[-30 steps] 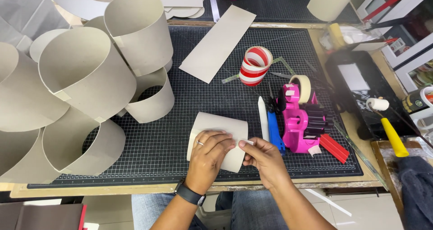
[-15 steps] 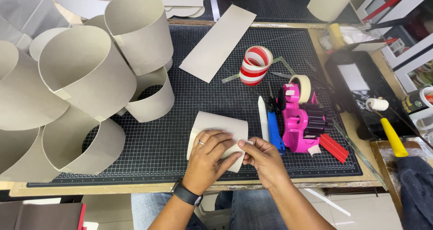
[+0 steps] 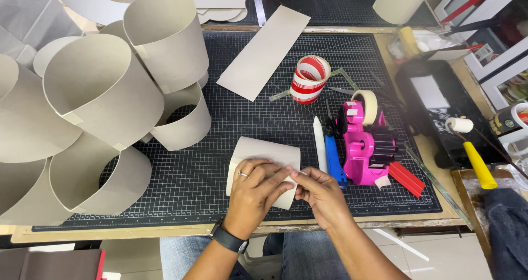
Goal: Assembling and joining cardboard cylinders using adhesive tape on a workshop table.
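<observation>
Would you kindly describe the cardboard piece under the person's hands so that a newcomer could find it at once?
Start at the dark gridded cutting mat and go to its near edge, left of the pink tape dispenser. There a small curved cardboard piece lies under the left hand, with the right hand at its right edge. Unlike the big cardboard loops stacked at the left, it lies low and alone.

single head view: looks steeply down from above, close over the cutting mat (image 3: pixel 231 148) (desk edge nearest the wearer).
</observation>
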